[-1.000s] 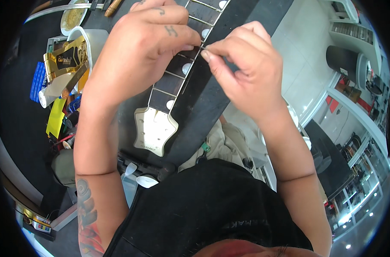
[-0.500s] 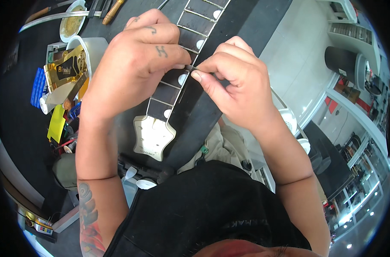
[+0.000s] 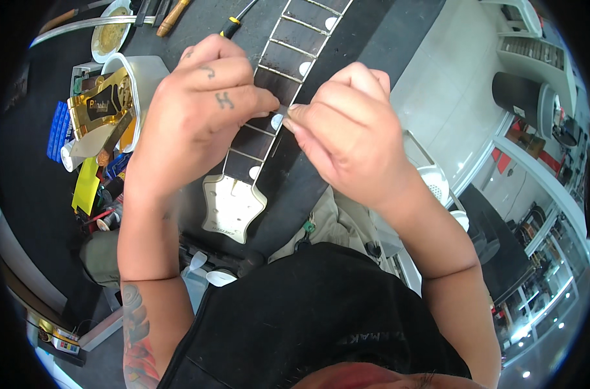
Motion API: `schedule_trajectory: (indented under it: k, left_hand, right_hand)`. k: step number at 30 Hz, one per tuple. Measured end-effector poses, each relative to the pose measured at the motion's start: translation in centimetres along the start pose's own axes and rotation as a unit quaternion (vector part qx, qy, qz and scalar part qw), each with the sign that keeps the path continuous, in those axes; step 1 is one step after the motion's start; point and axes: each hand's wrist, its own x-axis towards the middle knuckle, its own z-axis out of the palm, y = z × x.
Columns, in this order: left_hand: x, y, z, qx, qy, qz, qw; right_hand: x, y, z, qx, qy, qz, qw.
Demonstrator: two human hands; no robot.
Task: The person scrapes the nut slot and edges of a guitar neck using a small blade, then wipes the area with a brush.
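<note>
On the dark table [image 3: 373, 48], a guitar neck [image 3: 288, 61] runs toward one o'clock from the hands, its far end cut off; its white headstock [image 3: 233, 207] sits at seven o'clock. The left hand [image 3: 214, 100] and right hand [image 3: 353, 123] curl over the neck, fingertips pinched and near each other; whether they grip anything, I cannot tell. A screwdriver [image 3: 230, 27], partly out of frame, lies at eleven, a cluttered tub [image 3: 147, 72] between nine and ten. A strip of table separates neck from table edge at two; pale floor [image 3: 444, 107] shows at three.
</note>
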Motion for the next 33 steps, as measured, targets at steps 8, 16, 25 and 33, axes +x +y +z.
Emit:
schedule_trajectory:
  k: [8,16,25,33]
  left_hand:
    - [2.2,-0.3,1.2,0.052,0.079,0.031,0.995]
    - [-0.4,0.1,-0.5,0.004,-0.011,0.003,1.0]
    - [-1.5,3.7,-4.0,-0.209,0.041,-0.073,0.974]
    - [-3.4,10.3,-7.8,-0.449,-0.295,-0.032,0.843]
  right_hand:
    - [1.2,1.6,-0.6,-0.058,0.039,-0.02,0.997]
    - [-0.1,-0.1,0.3,0.044,0.009,0.019,0.999]
    - [1.3,-0.7,-8.6,0.24,-0.107,0.138,0.955]
    - [-8.9,2.3,-18.5,-0.011,-0.365,0.217,0.905]
